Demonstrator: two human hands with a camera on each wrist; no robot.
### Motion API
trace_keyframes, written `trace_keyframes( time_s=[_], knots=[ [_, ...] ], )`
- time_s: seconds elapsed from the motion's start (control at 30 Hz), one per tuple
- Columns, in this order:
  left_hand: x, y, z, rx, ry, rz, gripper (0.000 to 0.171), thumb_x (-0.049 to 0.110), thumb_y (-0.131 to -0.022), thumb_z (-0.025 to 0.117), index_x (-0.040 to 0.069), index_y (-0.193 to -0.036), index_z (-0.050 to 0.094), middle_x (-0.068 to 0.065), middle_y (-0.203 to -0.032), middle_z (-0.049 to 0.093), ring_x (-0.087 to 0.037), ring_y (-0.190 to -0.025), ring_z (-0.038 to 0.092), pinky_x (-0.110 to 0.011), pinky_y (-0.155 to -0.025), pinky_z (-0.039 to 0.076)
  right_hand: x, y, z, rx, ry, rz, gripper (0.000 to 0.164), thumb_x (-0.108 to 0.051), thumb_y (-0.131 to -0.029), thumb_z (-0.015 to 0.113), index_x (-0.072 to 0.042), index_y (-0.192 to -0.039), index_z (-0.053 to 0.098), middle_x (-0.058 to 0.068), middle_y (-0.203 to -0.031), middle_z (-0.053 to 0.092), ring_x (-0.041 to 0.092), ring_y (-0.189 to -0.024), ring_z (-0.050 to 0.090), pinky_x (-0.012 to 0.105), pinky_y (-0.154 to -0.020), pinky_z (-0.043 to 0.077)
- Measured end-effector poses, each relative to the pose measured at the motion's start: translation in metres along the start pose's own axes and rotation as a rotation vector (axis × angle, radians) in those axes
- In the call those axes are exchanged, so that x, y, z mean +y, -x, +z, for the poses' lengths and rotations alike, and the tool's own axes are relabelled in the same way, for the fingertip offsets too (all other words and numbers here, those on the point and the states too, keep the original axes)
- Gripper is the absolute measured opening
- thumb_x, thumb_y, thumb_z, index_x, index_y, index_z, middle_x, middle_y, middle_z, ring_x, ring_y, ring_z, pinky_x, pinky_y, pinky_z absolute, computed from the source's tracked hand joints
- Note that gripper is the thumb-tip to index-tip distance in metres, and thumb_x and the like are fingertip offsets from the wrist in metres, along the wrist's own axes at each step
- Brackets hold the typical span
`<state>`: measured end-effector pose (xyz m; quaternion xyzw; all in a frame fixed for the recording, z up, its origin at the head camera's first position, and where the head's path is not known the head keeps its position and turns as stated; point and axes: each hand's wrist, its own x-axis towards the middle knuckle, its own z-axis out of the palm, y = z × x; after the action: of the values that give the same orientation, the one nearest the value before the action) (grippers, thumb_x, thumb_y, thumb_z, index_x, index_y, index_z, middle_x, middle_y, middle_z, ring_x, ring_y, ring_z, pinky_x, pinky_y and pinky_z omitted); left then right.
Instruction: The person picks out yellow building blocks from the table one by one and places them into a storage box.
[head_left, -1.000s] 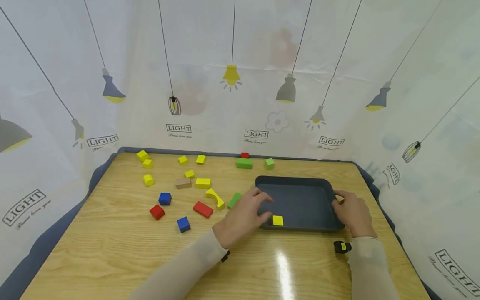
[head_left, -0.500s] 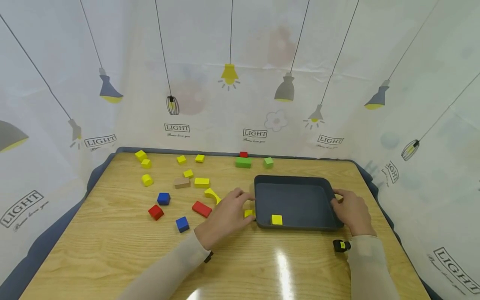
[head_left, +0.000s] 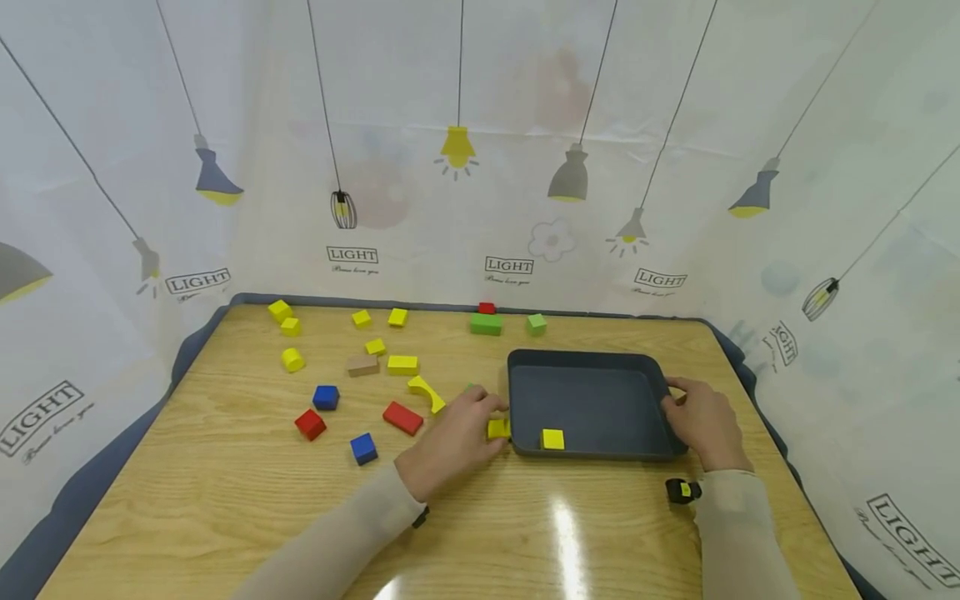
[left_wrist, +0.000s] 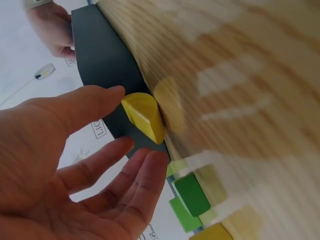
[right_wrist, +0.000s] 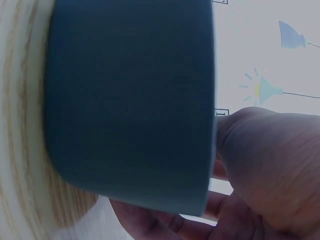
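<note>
My left hand (head_left: 452,439) reaches just left of the dark grey tray (head_left: 600,400). Its thumb and fingers are spread around a yellow half-round block (left_wrist: 142,116) standing on the table against the tray's side. In the left wrist view, the thumb tip is right at the block's edge, while the other fingers are apart from it. At the tray's right end, my right hand (head_left: 707,423) grips the rim, thumb over the edge and fingers along the outside. Inside the tray, near its front left corner, lies a yellow block (head_left: 552,439).
Left of the tray are a red rectangular block (head_left: 402,418), a yellow arch (head_left: 427,393), blue cubes (head_left: 364,448) and a red cube (head_left: 311,424). Several yellow blocks (head_left: 402,365) and a tan block (head_left: 363,365) lie farther back. Green blocks (head_left: 486,324) stand near the back edge.
My left hand has moved left from over the tray's left rim and lowered beside the yellow half-round block. The right hand keeps its grip on the tray.
</note>
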<state>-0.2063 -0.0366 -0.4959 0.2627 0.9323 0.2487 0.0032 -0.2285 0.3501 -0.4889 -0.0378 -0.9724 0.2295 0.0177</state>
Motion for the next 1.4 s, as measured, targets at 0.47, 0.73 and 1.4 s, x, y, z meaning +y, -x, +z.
trace_keyframes(
  time_s=[0.47,0.73,1.4],
  knots=[
    [-0.0004,-0.0025,0.0061,0.012,-0.019,0.005,0.039,0.021,-0.083,0.084,0.009,-0.118,0.071,-0.005,-0.107,0.063,-0.014,-0.093,0.056,-0.026,-0.08,0.053,0.0007,-0.0004,0.0004,-0.006,-0.004,0.008,0.046,-0.02,-0.1,0.054,-0.004,-0.143,0.053,0.023,-0.105,0.069,0.021,-0.058,0.058,0.035,-0.043,0.044],
    [-0.0008,-0.0038,0.0085,0.005,-0.012,0.011,0.036,0.019,-0.083,0.084,0.009,-0.116,0.071,-0.004,-0.107,0.063,-0.014,-0.094,0.056,-0.026,-0.081,0.053,0.0032,0.0006,0.0005,-0.016,-0.006,0.009,0.046,-0.02,-0.1,0.053,-0.004,-0.144,0.052,0.024,-0.106,0.069,0.021,-0.055,0.057,0.035,-0.041,0.043],
    [-0.0012,-0.0011,0.0053,0.015,0.014,0.003,0.035,0.018,-0.085,0.082,0.008,-0.116,0.071,-0.004,-0.108,0.063,-0.014,-0.094,0.058,-0.025,-0.08,0.053,0.0024,-0.0018,0.0011,-0.012,-0.001,0.003,0.046,-0.02,-0.101,0.054,-0.003,-0.143,0.052,0.025,-0.107,0.068,0.02,-0.057,0.059,0.034,-0.043,0.044]
  ],
)
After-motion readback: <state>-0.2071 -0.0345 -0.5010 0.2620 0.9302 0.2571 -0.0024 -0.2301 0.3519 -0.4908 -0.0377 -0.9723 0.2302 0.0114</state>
